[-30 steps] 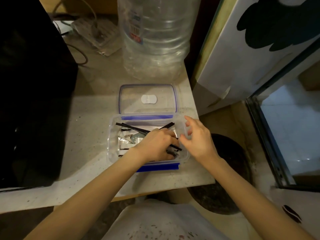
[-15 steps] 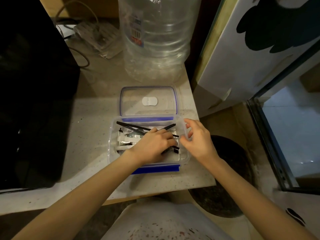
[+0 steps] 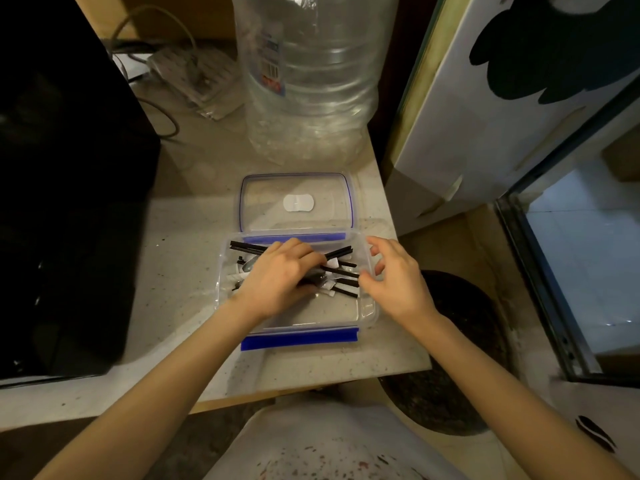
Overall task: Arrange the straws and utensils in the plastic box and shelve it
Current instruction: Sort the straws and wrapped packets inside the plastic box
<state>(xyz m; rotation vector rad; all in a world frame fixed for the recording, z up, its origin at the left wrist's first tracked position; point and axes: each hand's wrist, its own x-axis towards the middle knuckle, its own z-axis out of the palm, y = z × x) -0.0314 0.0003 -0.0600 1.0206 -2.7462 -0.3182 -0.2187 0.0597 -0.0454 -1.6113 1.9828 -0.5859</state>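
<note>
- Since the earlier frames the left hand had slid up toward the far wall of the clear rectangular plastic box with blue clips, dragging the thin black plastic straws with it; the near half of the box floor now showed bare.
- The right hand had lifted slightly off the right rim, fingers loosely spread and holding nothing.
- Left hand lay knuckles-up over the pile, fingers curled down onto the straws; whether it actually gripped them or only pressed them, I could not tell.
- Box sat at frame centre on the pale speckled countertop, its clear lid with a white centre patch lying open just behind it.
- Judgement: contents were being bunched along one side, so arranging was under way; closing and shelving not yet done.
- Hard to make out: utensils under the left palm, only a grey glint and white wrapper scraps visible. No shelf identifiable.
- Large clear water bottle stood upper centre, top cut off.
</note>
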